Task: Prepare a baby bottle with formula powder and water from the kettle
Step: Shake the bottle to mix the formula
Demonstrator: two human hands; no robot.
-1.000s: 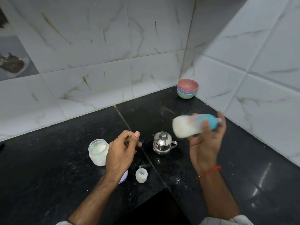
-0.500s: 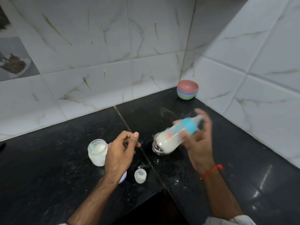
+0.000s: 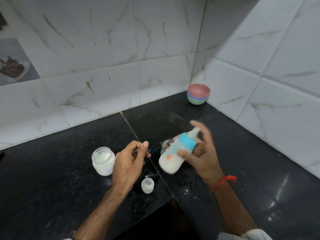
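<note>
Illumination is even and moderately dim, with a cool cast over the white wall tiles (image 3: 173, 35). Glare streaks lie on the black countertop (image 3: 280, 193) at lower right of the frame. Shadows are soft and faint. Motion blur smears the right hand (image 3: 204, 153) and the baby bottle (image 3: 176, 153); the left hand (image 3: 128, 161) is sharp. Tile lines bow toward the frame edges, showing wide-angle distortion.

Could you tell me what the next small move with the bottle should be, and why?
Probably set the baby bottle upright and fit the clear cap: the right hand holds it tilted, milky white inside, blue collar on, while the cap sits on the counter.
</note>
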